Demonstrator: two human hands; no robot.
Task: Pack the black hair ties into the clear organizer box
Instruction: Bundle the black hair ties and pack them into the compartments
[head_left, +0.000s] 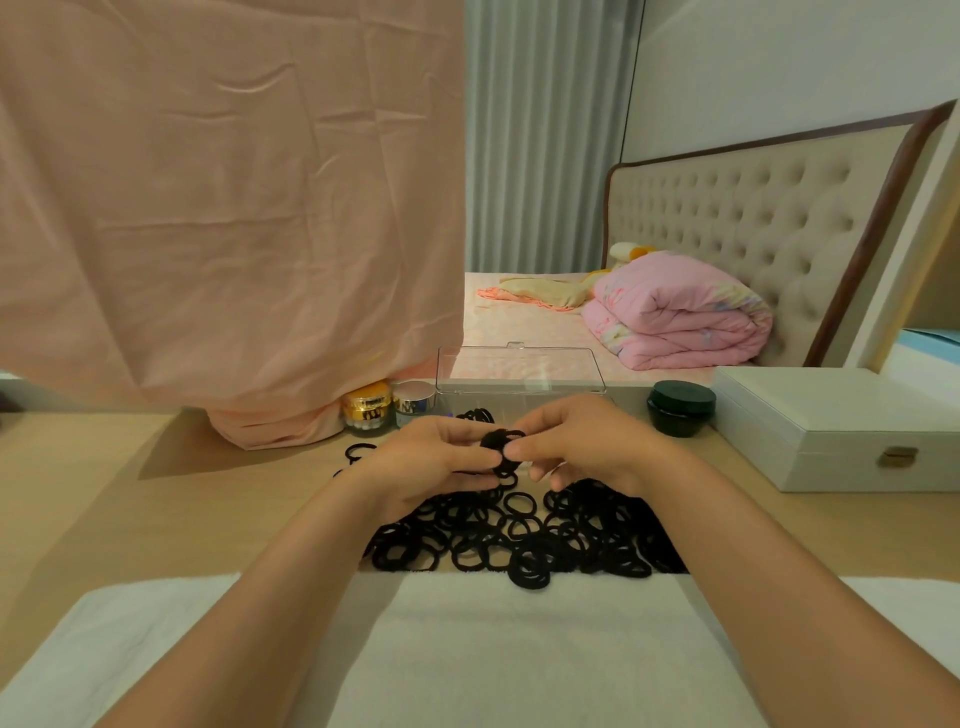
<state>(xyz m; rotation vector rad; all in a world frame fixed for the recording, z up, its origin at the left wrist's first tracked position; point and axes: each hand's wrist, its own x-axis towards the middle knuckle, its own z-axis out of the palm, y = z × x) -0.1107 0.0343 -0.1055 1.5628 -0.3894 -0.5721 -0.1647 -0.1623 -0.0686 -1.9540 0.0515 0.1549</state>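
Mid-gather here. Pinching a small bunch of black hair ties (500, 447) between the left hand (431, 457) and right hand (582, 441), fingers of both curled in around it, held just above the big pile (519, 535) heaped along the front edge of the desk (130, 493), about the middle. Got the clear box (519, 371) sitting at the back edge, lid flipped up, right behind the hands, with seemingly a few ties (480, 415) already inside. Can't see much of the box floor past the knuckles, so no telling how full.

Plenty to go wrong from here. Stretchy, fuzzy and all tangled together, so easy to snag extra loops on the lift and drag them off the front edge onto the white towel (493, 649). Could also lose a couple out of a loose pinch on the way over and scatter them toward the strays (358, 452) out left.

Worth watching the reach too: gold jar (366, 408) and silver jar (414, 402) crowded just beside the box's left end, dark jar (680, 408) near its right, all easy to knock with a wrist. Light box as well, by the look, so likely to skid or tip back on the lid with a hard shove.
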